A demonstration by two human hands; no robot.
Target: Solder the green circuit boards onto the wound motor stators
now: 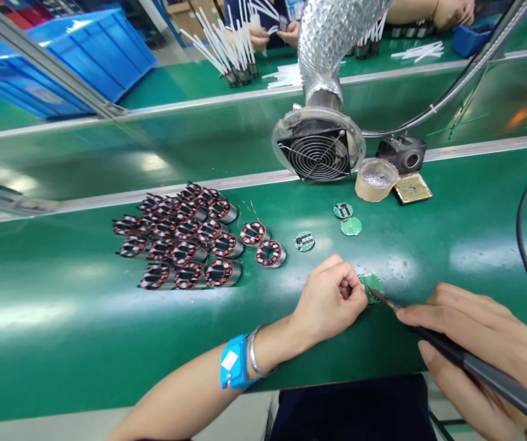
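Note:
My left hand (330, 297) is closed, its fingertips pinched at the left edge of a small round green circuit board (372, 286). The fingers cover part of that board, and a dark bit shows between them. My right hand (479, 343) grips a soldering iron (456, 352) with a black handle. Its tip rests on or just above the board, coming in from the right. Three more round circuit boards lie beyond my left hand: one with dark components (304, 241), another like it (343, 211), and a plain green one (350, 226).
Several wire-wound motor stators (185, 239) stand grouped on the green bench (84, 343), left of my hands. A fume extractor fan (318, 150) hangs ahead, beside a round tub (376, 179), a dark iron holder (404, 153) and a tip-cleaning pad (413, 188). Co-workers' hands (272, 35) work beyond the partition.

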